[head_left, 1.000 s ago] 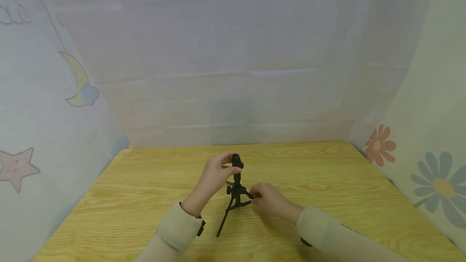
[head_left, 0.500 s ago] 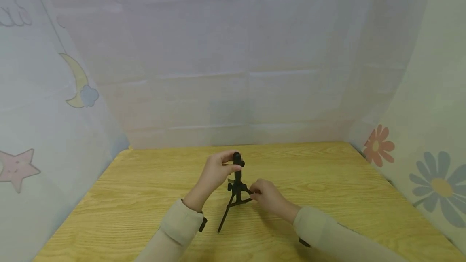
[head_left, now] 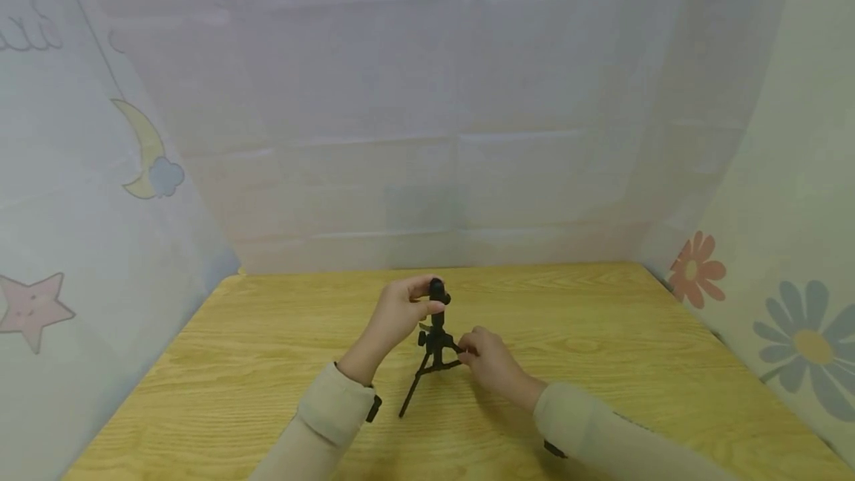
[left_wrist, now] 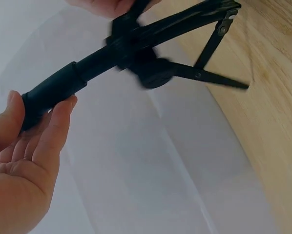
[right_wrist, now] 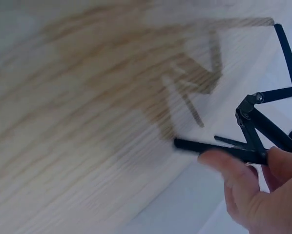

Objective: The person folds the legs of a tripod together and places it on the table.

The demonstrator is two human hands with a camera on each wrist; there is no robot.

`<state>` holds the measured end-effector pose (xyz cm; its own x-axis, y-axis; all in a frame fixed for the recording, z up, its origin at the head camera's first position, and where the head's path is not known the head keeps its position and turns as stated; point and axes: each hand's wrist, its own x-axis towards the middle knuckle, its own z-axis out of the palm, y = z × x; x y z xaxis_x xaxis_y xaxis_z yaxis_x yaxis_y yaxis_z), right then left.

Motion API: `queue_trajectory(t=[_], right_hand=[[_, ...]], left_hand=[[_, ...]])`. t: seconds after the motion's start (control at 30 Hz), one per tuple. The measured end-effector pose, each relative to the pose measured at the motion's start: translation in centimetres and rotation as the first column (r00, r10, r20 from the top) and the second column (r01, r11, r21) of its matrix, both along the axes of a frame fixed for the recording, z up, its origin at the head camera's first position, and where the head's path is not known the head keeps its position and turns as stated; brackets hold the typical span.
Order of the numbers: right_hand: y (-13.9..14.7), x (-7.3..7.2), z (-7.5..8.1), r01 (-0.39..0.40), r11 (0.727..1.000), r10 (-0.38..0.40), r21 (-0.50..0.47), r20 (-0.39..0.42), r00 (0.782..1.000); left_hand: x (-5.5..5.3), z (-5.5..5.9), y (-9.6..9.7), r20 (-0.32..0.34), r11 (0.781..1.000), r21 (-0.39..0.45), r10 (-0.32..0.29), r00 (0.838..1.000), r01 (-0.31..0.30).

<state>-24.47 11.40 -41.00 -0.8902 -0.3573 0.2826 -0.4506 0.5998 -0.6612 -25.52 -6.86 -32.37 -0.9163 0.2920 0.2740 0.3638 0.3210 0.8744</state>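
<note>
A small black tripod (head_left: 437, 338) stands roughly upright over the table in the head view, its legs spread. My left hand (head_left: 395, 314) grips the top of its centre column, thumb on the near side. The left wrist view shows the fingers of that hand (left_wrist: 31, 165) round the end of the column (left_wrist: 51, 92), with the brace arms and legs beyond. My right hand (head_left: 493, 364) pinches the right leg. In the right wrist view, thumb and fingers of this hand (right_wrist: 265, 192) hold that leg (right_wrist: 224, 149) near its brace joint, while another leg (right_wrist: 288, 56) reaches toward the table.
The wooden table (head_left: 280, 362) spreads under both hands. Behind it hangs a pale creased cloth (head_left: 427, 95). Printed side sheets flank it, with a moon (head_left: 143, 147) on the left and flowers (head_left: 811, 347) on the right.
The tripod has shifted slightly away from me, its near leg's foot moving farther up the head view. Both hands keep their hold, the right moving slightly left and away with the leg.
</note>
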Motion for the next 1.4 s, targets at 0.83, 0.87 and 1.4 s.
queue_trajectory(t=[0.83,0.87,1.4], right_hand=[[-0.6,0.3,0.3,0.086,0.930,0.010,-0.357,0.261,0.965],[-0.6,0.4,0.3,0.093,0.924,0.013,-0.372,0.272,0.962],[0.7,-0.5,0.9,-0.001,0.983,0.047,-0.186,0.241,0.969]], left_hand=[[-1.0,0.0,0.0,0.080,0.994,0.062,-0.094,0.992,0.089],[-1.0,0.0,0.1,0.085,0.993,0.061,-0.106,0.991,0.101],[-1.5,-1.2,-0.8,0.046,0.969,0.025,-0.247,0.968,0.246]])
